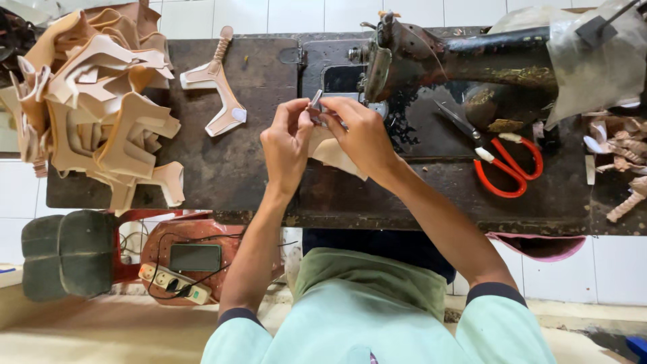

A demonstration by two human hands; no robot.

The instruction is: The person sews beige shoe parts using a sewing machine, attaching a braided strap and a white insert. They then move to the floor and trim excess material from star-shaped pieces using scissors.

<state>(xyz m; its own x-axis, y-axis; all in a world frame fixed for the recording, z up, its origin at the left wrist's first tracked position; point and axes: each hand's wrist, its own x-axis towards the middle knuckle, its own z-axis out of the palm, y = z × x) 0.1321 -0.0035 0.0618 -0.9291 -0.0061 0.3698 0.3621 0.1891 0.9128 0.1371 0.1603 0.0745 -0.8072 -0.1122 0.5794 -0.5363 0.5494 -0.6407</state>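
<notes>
From my remote view, one heap of tan cut leather shapes [94, 101] sits far left on the dark worn table [222, 168], one lone piece [219, 91] beside it. My left hand [286, 145] and right hand [360, 135] each grip, pinched shut, one pale leather piece [333, 154] at the old black sewing machine [431, 57]; fingers near the needle could get pricked. One pair of red-handled scissors [505, 165] lies right.

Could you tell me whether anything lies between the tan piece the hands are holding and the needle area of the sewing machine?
Nothing visible does. The left hand and right hand hold the tan piece right beside the sewing machine head; the red-handled scissors lie off to the right.
</notes>
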